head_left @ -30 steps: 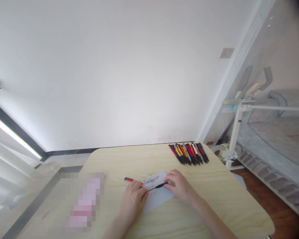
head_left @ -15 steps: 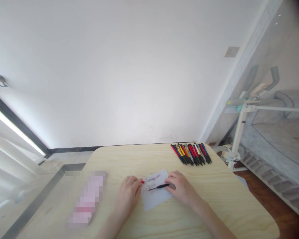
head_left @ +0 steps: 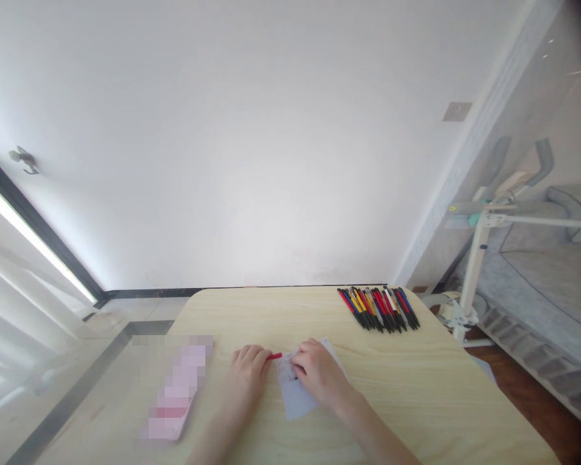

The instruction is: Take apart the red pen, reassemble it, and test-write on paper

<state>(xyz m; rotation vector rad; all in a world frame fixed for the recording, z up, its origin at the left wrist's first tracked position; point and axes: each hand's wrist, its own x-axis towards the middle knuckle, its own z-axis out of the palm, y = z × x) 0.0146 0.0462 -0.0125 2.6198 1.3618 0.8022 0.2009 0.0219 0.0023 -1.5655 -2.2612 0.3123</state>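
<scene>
My left hand [head_left: 248, 371] rests on the wooden table [head_left: 416, 400], fingers curled around a red pen [head_left: 274, 356] whose end sticks out to the right. My right hand [head_left: 315, 371] lies on a small white paper [head_left: 297, 400] marked with scribbles, fingers bent and close to the red pen's end. Whatever my right hand holds is hidden under the fingers. A row of several red, yellow, blue and black pens [head_left: 378, 309] lies at the far right of the table, well away from both hands.
A blurred pink object [head_left: 174, 387] lies on the table at the left. A white stand [head_left: 469, 284] and a grey sofa [head_left: 547, 271] are to the right of the table. A white wall rises behind it.
My right hand has slid left across the paper toward the left hand. The black pen part seen under its fingers is out of sight now. The red pen is mostly covered by my left hand.
</scene>
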